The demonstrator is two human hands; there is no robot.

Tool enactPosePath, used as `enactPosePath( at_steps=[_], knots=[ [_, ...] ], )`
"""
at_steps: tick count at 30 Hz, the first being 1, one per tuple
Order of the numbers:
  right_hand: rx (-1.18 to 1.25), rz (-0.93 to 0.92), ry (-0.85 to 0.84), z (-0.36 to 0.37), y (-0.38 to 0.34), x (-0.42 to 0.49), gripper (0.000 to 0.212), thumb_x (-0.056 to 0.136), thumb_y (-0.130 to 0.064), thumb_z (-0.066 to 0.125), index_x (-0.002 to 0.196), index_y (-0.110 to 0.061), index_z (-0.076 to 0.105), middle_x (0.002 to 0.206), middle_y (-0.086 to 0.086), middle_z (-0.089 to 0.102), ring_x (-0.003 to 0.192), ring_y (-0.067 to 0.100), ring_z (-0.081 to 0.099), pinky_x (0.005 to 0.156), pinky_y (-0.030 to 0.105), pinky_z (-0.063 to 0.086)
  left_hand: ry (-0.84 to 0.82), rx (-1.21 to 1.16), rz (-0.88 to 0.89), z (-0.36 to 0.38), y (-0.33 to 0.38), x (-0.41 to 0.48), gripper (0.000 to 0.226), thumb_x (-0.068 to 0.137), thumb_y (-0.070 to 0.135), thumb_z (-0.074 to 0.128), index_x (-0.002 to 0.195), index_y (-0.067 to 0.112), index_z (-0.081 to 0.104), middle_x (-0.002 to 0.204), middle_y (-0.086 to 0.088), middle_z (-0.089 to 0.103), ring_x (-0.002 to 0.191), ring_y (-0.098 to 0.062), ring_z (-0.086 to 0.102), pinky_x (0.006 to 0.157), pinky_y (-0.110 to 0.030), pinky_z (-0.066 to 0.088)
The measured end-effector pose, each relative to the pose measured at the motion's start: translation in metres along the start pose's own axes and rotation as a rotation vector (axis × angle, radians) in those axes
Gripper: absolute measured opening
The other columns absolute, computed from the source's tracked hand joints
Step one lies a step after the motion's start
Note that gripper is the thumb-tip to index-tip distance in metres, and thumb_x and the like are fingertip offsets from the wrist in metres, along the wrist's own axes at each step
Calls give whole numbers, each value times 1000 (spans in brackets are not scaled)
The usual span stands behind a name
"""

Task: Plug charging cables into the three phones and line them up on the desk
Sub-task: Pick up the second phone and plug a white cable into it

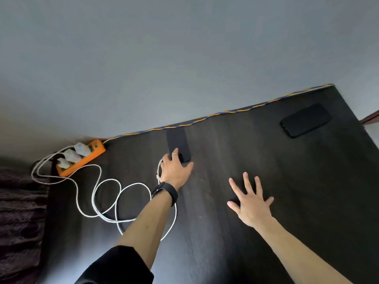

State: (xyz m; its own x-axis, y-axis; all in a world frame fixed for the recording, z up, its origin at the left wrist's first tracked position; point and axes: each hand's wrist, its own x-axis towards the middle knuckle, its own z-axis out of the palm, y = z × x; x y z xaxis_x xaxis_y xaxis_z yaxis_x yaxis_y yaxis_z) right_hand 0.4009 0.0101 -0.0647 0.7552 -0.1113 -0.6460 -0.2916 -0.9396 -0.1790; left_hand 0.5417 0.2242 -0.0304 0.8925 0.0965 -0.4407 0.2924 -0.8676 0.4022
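A dark wood-grain desk (235, 232) is seen set against a plain grey wall (164, 48). The left hand (174, 171) is stretched forward, its fingertips (175, 152) laid on the near end of a dark phone (178, 144) that lies flat just short of the wall; whether anything is gripped cannot be told. A white cable (106, 181) is looped on the desk left of those fingers and is led to an orange power strip (81, 158) at the far left corner. The right hand (251, 201) is spread wide, nothing held, low over the desk. Far right of its fingers, a second phone (306, 120) is seen lying near the far corner
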Motion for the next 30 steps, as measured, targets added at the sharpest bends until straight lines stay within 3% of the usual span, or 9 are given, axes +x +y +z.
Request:
enactPosePath(
  at_steps=[5,10,15,18,21,24,25,27,30],
  knots=[
    [-25,5,-5,2,3,7,77,97,-63,40,153,-51,-11,165,-1,-28,151,38,-24,108,79,17,5,63,-39,25,12,32,80,88,54,58,155,31,21,159,-19,16,144,-38,17,112,-46,30],
    [-28,6,-8,3,7,10,78,97,-63,41,153,-50,-11,165,-1,-29,151,39,-24,108,80,16,82,158,-7,41,11,22,62,93,42,56,150,27,35,153,-20,28,137,-40,25,102,-48,40],
    [-35,18,-37,0,8,8,79,95,-66,40,153,-51,-11,165,-1,-28,151,39,-23,109,79,16,-37,9,19,38,1,-24,75,73,37,69,141,24,38,138,-11,46,122,-35,40,103,-36,36],
    [3,39,-57,-11,3,6,73,94,-72,30,154,-50,-4,166,-2,-24,152,39,-20,112,76,14,-148,-264,-24,29,-5,-72,79,63,42,72,135,32,40,125,4,58,114,-19,55,98,-31,47],
    [141,107,-55,-26,-10,4,80,87,-82,10,155,-43,23,170,4,-1,154,39,-3,119,63,11,-320,-565,-126,25,-22,-116,74,64,32,79,129,34,43,117,12,64,102,-2,62,90,-27,54],
    [435,99,-2,-28,-35,-3,90,83,-87,16,136,-27,58,149,6,49,140,28,42,110,45,39,-471,-671,-171,19,-50,-147,79,63,28,83,132,29,44,114,6,68,104,-7,65,90,-27,54],
    [591,97,-46,-25,-47,-9,78,88,-81,31,128,-22,62,135,5,59,125,24,58,98,39,49,-512,-672,-172,16,-59,-156,79,65,25,83,133,27,43,114,5,67,104,-8,65,86,-23,54],
    [879,125,-175,-13,-74,-20,45,93,-52,62,118,-14,66,118,8,65,97,23,68,78,37,61,-555,-671,-170,7,-78,-171,79,69,20,82,135,25,40,114,6,66,101,-6,65,79,-16,51],
    [937,78,-169,10,-107,-33,28,92,-16,70,120,-11,69,103,7,65,86,21,66,67,39,64,-535,-690,-188,-10,-106,-185,86,67,21,87,138,25,38,111,11,63,99,1,61,75,-13,50]
  ],
)
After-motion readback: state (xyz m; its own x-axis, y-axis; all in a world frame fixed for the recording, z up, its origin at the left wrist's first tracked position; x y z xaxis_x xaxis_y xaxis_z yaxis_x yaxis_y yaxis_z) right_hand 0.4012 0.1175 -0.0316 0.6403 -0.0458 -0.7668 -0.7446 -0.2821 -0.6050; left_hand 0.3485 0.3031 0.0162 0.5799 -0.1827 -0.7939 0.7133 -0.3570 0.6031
